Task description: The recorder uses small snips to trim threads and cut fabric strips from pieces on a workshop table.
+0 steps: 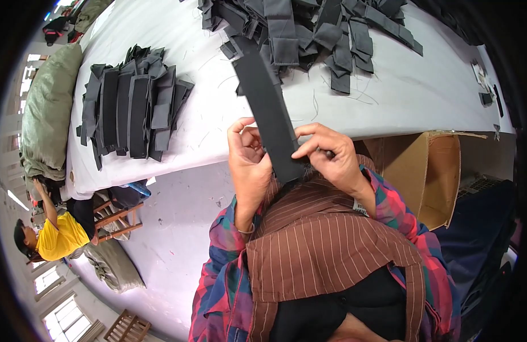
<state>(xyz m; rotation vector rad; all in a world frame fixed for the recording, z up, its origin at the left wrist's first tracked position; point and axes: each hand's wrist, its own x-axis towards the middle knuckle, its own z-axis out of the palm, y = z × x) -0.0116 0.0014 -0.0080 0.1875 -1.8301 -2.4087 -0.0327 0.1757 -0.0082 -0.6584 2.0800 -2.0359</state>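
Observation:
Both my hands hold one long dark grey fabric strip (267, 102) at its near end, close to my chest. My left hand (249, 165) grips its left edge, fingers curled around it. From the right, my right hand (331, 157) pinches the other edge with fingertips on top of the strip. The strip runs away from me over the edge of a white table (389, 97) toward a loose heap of similar dark pieces (309, 28). A neater stack of folded dark pieces (132, 108) lies on the table to my left.
An open cardboard box (432, 176) stands under the table at my right. A green bundle (47, 114) lies past the table's left end. A person in a yellow shirt (55, 236) sits at far left beside a wooden chair (118, 216). Small dark items (487, 94) lie at the table's right end.

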